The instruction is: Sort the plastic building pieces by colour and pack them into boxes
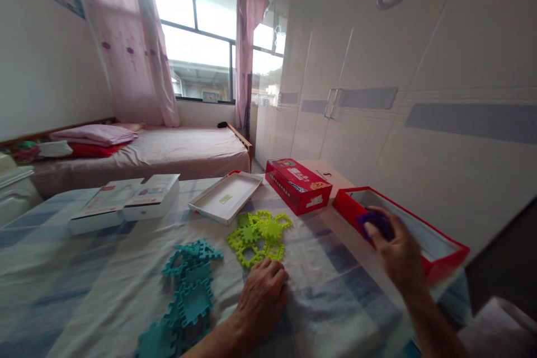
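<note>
My right hand [400, 251] is closed around dark purple interlocking pieces [375, 225] with notched edges, held at the near side of an open red box [356, 201] with a pale inside. My left hand [262, 293] rests on the tablecloth, its fingers curled together and tips turned down; nothing shows in it. Just beyond its knuckles lies a loose pile of lime-green notched pieces [272, 229], some of them open frames. To the left of that hand, teal notched pieces [195, 299] lie in a long overlapping heap.
A closed red printed box [297, 187] stands behind the lime pile. Beside it lies a shallow white tray-like lid [226, 196]. White boxes [151, 196] sit at the back left on the checked tablecloth [104, 291]. Beyond are a bed [188, 148] and a white wardrobe [356, 67].
</note>
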`<state>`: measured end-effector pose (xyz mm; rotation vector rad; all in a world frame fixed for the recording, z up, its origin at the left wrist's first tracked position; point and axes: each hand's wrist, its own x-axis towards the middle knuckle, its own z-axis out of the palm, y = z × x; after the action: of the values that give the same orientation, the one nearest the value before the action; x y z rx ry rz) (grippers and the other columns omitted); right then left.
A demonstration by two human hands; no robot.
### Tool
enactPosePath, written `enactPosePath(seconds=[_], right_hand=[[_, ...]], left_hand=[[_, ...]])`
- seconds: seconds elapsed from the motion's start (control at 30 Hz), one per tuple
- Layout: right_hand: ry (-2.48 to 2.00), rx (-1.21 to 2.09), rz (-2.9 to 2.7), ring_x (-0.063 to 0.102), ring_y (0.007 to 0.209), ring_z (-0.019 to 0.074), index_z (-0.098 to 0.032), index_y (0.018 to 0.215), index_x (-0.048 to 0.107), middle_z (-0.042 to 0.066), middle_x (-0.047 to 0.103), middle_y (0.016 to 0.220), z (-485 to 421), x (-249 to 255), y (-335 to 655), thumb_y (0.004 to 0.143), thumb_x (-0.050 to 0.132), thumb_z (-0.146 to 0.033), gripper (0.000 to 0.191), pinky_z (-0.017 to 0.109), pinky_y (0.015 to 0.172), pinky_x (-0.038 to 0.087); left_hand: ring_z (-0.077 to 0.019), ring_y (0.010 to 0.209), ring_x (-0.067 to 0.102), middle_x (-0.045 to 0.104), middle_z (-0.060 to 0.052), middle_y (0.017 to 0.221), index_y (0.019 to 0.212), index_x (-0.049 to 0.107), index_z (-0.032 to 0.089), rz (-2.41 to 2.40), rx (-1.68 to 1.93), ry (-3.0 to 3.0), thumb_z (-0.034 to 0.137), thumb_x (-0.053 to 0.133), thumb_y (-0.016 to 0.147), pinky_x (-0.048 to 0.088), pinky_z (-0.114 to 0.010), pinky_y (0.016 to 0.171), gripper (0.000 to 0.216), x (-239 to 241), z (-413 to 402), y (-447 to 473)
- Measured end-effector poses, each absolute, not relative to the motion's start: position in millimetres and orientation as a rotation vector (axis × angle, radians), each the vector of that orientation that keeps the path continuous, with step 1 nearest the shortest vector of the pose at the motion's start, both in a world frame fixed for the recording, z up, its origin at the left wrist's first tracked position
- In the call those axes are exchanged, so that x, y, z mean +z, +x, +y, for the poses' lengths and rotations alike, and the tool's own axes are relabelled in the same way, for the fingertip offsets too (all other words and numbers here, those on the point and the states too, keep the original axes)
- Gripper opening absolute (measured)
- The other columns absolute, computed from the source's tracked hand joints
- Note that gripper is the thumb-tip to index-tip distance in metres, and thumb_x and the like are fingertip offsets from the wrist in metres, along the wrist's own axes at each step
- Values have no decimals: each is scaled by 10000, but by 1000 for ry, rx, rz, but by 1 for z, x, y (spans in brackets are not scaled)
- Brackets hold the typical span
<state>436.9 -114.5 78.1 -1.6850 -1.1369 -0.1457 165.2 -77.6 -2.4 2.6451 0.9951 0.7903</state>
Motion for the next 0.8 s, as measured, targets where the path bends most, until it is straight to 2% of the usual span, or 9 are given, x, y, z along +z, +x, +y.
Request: enactPosePath(seconds=[0.13, 0.27, 0.33, 0.4, 0.5, 0.6, 0.67, 0.73, 0.8], right_hand=[[-1966, -581, -1183, 570, 1000, 337, -196, 1123, 579, 198, 621, 1044, -92, 106, 517, 784, 480, -366, 392, 479, 831, 426], [-1965, -816, -1259, 491, 1100, 374, -162, 1143, 568, 243, 571, 1093, -63, 102, 513, 783, 499, -381, 427, 518, 852, 394], [-1776, -706, -1480, 506, 1081, 322, -130, 1115, 575, 211, 572, 1091, -46, 95, 474, 810, 448, -346, 395, 477, 916, 388], [-1596, -392, -1713, 525, 1061, 274, -121, 1089, 586, 177, 573, 1092, -27, 88, 420, 828, 437, -315, 358, 448, 938, 394], [-1469, -212, -1968, 550, 1044, 175, -202, 1044, 623, 67, 608, 1106, 5, 77, 335, 822, 482, -263, 271, 310, 944, 409], [-1433, 17, -2255, 511, 1117, 181, -186, 1143, 589, 84, 586, 1186, 34, 70, 262, 831, 496, -255, 333, 310, 957, 382], [-1459, 74, -2383, 497, 1142, 193, -208, 1171, 577, 79, 587, 1197, 49, 65, 226, 836, 505, -298, 354, 333, 948, 377], [-1489, 87, -2432, 504, 1129, 232, -208, 1120, 608, 94, 610, 1152, 62, 58, 198, 820, 526, -336, 336, 390, 929, 375], [-1511, 91, -2449, 523, 1084, 282, -169, 1015, 652, 136, 626, 1092, 70, 50, 180, 778, 571, -349, 308, 451, 902, 373]], left_hand=[[-172, 845, 541, 632, -26, 873, 778, 595, 175, 975, 825, 2651, 99, 529, 777, 450, -331, 822, 101, -2, -77, 166], [-170, 852, 534, 626, -29, 883, 779, 599, 176, 958, 844, 2661, 84, 538, 763, 455, -320, 820, 111, -3, -76, 167], [-171, 853, 532, 622, -34, 878, 769, 596, 175, 957, 828, 2674, 88, 539, 763, 458, -317, 813, 104, -2, -76, 167], [-170, 851, 533, 619, -37, 871, 765, 595, 174, 956, 817, 2685, 91, 538, 765, 460, -312, 806, 101, -1, -75, 168], [-177, 835, 534, 616, -44, 838, 747, 595, 174, 954, 777, 2724, 108, 542, 772, 463, -318, 792, 89, -4, -75, 169], [-198, 849, 543, 624, -61, 848, 782, 618, 176, 968, 734, 2716, 132, 541, 775, 471, -347, 814, 90, -12, -73, 170], [-228, 938, 547, 629, -84, 991, 956, 630, 180, 967, 779, 2658, 133, 524, 769, 473, -380, 858, 220, -16, -72, 170], [-264, 1079, 517, 576, -102, 1191, 1170, 556, 189, 937, 880, 2581, 141, 491, 776, 454, -421, 928, 402, -15, -71, 169], [-273, 1151, 493, 539, -97, 1276, 1262, 488, 203, 898, 969, 2497, 176, 450, 810, 434, -422, 979, 454, -11, -71, 169]])
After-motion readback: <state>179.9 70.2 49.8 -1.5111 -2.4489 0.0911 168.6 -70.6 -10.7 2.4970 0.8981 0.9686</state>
